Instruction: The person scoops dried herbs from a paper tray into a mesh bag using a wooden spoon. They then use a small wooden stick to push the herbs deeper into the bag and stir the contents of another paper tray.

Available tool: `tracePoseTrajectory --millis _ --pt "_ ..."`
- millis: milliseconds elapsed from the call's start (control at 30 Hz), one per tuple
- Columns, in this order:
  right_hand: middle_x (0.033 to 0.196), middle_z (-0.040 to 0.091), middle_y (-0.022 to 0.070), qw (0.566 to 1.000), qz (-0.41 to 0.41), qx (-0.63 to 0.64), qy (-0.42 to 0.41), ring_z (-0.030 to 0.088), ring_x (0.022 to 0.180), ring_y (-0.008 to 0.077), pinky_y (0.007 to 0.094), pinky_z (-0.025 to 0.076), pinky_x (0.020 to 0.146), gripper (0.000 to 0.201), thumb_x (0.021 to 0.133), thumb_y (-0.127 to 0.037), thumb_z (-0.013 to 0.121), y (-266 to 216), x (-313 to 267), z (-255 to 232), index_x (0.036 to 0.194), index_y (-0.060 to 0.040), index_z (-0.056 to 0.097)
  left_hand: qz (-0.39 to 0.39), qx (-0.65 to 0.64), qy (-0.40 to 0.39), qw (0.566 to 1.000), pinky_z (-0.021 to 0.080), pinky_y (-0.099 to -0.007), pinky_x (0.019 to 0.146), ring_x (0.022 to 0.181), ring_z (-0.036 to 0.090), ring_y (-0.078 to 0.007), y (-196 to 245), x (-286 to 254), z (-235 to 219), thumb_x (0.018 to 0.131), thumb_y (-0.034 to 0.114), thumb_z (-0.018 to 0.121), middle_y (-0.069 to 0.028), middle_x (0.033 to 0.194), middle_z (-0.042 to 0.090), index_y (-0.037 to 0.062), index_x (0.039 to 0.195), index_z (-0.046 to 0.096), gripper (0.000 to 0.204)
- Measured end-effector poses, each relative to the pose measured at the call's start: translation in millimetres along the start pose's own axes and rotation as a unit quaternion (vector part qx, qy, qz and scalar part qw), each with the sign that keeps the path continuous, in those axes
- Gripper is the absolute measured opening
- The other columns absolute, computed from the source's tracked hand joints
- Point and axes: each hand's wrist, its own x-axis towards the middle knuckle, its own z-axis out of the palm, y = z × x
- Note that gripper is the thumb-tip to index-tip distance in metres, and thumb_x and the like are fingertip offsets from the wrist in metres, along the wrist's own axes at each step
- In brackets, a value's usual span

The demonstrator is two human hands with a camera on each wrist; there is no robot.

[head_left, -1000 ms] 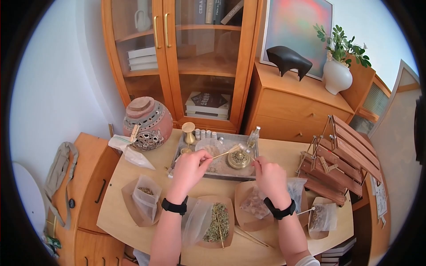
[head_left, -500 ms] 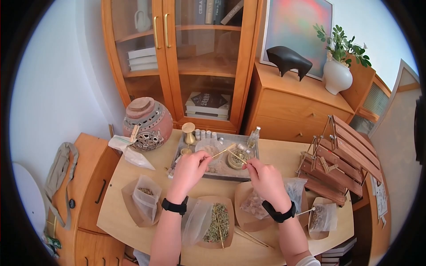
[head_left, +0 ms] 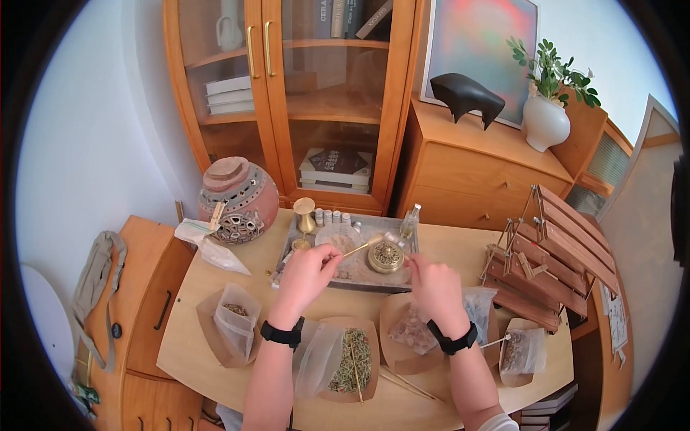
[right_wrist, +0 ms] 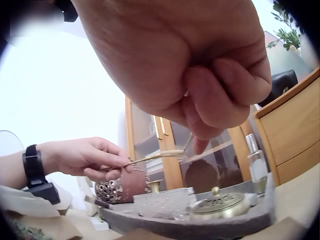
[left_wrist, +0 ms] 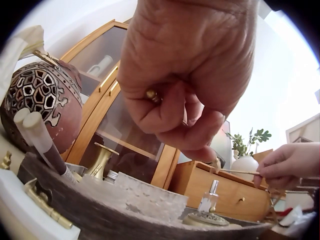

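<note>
My left hand (head_left: 309, 276) grips a thin brass-coloured brush (head_left: 356, 249) above the grey tray (head_left: 348, 286); its bristles point right. A slim tool (right_wrist: 188, 143) is pinched in my right hand (head_left: 437, 293), just right of the round brass burner (head_left: 386, 262) with its pierced lid. Brush and tool tips lie close together in the right wrist view; whether they touch I cannot tell. My curled left fingers (left_wrist: 167, 112) fill the left wrist view's upper part, the brush's knobbed end showing between them. The burner stands in the tray beside a clear dish (head_left: 338, 238) of powder.
Paper trays with bags and dried plants (head_left: 352, 366) line the table's near side. A brass vase (head_left: 305, 212), small vials (head_left: 333, 217) and a glass bottle (head_left: 410, 221) stand towards the back. At left is a clay pot (head_left: 241, 197); at right, a wooden slatted rack (head_left: 546, 266).
Half a second ago the right hand's tool crossed over the burner towards the brush; that hand has since moved slightly right, uncovering the burner lid. The left hand has hardly moved.
</note>
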Motion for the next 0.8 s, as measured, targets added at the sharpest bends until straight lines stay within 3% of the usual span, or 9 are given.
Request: tracePoseTrajectory --millis 133,200,300,400,467,533,600,733,800 --pt "0.079 0.073 0.0168 0.999 0.033 -0.01 0.004 0.071 0.075 0.0397 0.0512 0.056 0.066 0.012 0.1 -0.018 0.062 6 4 -6 0.101 -0.0112 0.072 -0.001 -0.003 0.004 1.0 0.05 -0.0309 0.059 0.06 0.067 -0.0176 -2 0 1 0.098 0.014 0.068 -0.0085 0.072 0.073 0.0005 0.098 0.074 0.015" --pt "0.07 0.07 0.0185 0.994 -0.075 0.067 0.041 0.071 0.065 0.0381 0.0489 0.055 0.057 0.013 0.102 -0.021 0.061 1 2 -6 0.101 -0.0106 0.069 0.007 0.0 0.009 1.0 0.051 -0.0308 0.059 0.06 0.068 -0.0176 -2 0 1 0.098 0.014 0.069 -0.0087 0.072 0.073 0.0002 0.098 0.074 0.015" --pt "0.07 0.07 0.0185 0.992 -0.108 0.061 0.005 0.071 0.065 0.0381 0.0497 0.055 0.058 0.014 0.102 -0.021 0.061 -3 -3 0 0.1 -0.0106 0.07 0.004 0.005 0.001 1.0 0.052 -0.0308 0.061 0.062 0.071 -0.0188 -1 0 2 0.097 0.014 0.07 -0.0103 0.074 0.074 0.0001 0.098 0.075 0.014" --pt "0.071 0.07 0.0181 0.999 -0.044 -0.014 0.014 0.07 0.066 0.038 0.0493 0.055 0.059 0.013 0.101 -0.021 0.062 13 1 5 0.101 -0.0114 0.07 0.018 0.018 0.017 1.0 0.054 -0.0313 0.063 0.067 0.074 -0.0207 -3 0 2 0.096 0.014 0.071 -0.0123 0.076 0.075 0.0002 0.098 0.075 0.014" --pt "0.076 0.072 0.0165 1.0 -0.012 -0.005 0.002 0.071 0.07 0.0388 0.0497 0.056 0.063 0.013 0.102 -0.02 0.061 11 4 -5 0.101 -0.0112 0.071 0.001 0.001 0.017 1.0 0.056 -0.0388 0.066 0.072 0.073 -0.0319 -1 0 1 0.092 0.015 0.072 -0.0152 0.08 0.075 0.003 0.095 0.075 0.013" --pt "0.081 0.074 0.0148 1.0 0.022 0.003 -0.01 0.071 0.074 0.0396 0.0501 0.056 0.067 0.014 0.102 -0.019 0.06 5 3 -11 0.102 -0.0111 0.071 -0.001 0.007 0.015 1.0 0.056 -0.0386 0.066 0.072 0.074 -0.0317 0 0 0 0.092 0.015 0.072 -0.0152 0.08 0.075 0.0033 0.096 0.075 0.012" --pt "0.074 0.071 0.0185 0.992 -0.089 0.089 0.013 0.071 0.067 0.0388 0.0496 0.056 0.06 0.013 0.1 -0.02 0.062 -3 -1 -8 0.101 -0.0106 0.07 -0.003 0.015 0.011 1.0 0.057 -0.0384 0.067 0.073 0.074 -0.0315 1 -1 0 0.092 0.015 0.072 -0.0152 0.081 0.075 0.0036 0.096 0.076 0.012" --pt "0.076 0.072 0.0188 0.994 -0.088 0.06 -0.018 0.071 0.069 0.0393 0.0503 0.056 0.061 0.013 0.1 -0.02 0.062 3 -3 4 0.102 -0.0106 0.071 0.002 0.009 0.01 1.0 0.057 -0.0377 0.067 0.073 0.074 -0.0306 -2 -1 2 0.092 0.015 0.073 -0.0143 0.08 0.075 0.0039 0.095 0.076 0.012" --pt "0.084 0.075 0.0136 0.999 0.013 0.004 -0.034 0.072 0.077 0.04 0.0507 0.057 0.069 0.015 0.102 -0.018 0.059 9 1 -1 0.102 -0.011 0.071 0.003 0.003 0.014 1.0 0.057 -0.0377 0.067 0.073 0.074 -0.0303 -3 -1 1 0.092 0.016 0.073 -0.0138 0.08 0.075 0.0039 0.095 0.075 0.012"
